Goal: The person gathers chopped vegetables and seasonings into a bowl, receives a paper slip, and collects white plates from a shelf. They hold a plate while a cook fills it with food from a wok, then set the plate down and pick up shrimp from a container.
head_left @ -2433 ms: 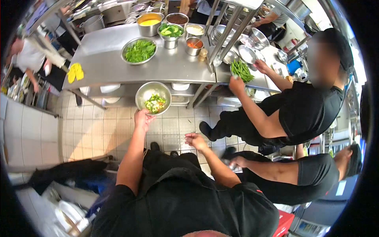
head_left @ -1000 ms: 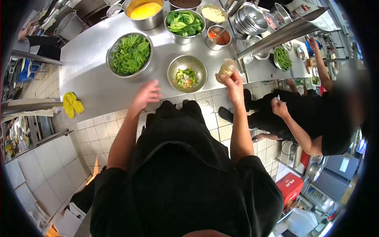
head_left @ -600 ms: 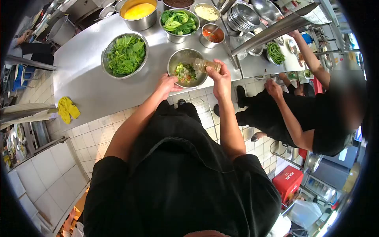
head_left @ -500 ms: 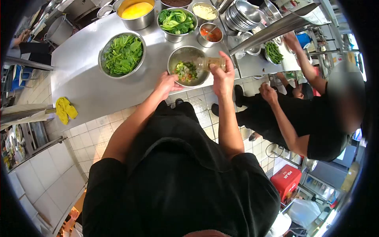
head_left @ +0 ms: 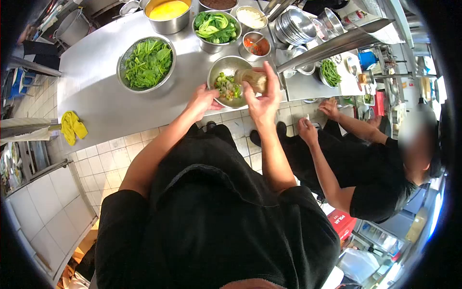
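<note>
Two hands work at the steel mixing bowl near the counter edge. Left hand grips the bowl's near rim. Right hand clenches a shaker bottle, tipped over the chopped vegetables; seasoning appears underway, unfinished.

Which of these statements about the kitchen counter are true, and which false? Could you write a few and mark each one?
1. The right hand holds a shaker bottle tipped over the steel bowl of chopped vegetables. True.
2. The left hand is pressed flat on the yellow cloth. False: it is at the bowl's near rim; the cloth lies far off to the left.
3. The colander of leafy greens stands left of that bowl. True.
4. The pot of yellow liquid sits on the floor. False: it is on the steel counter.
</note>
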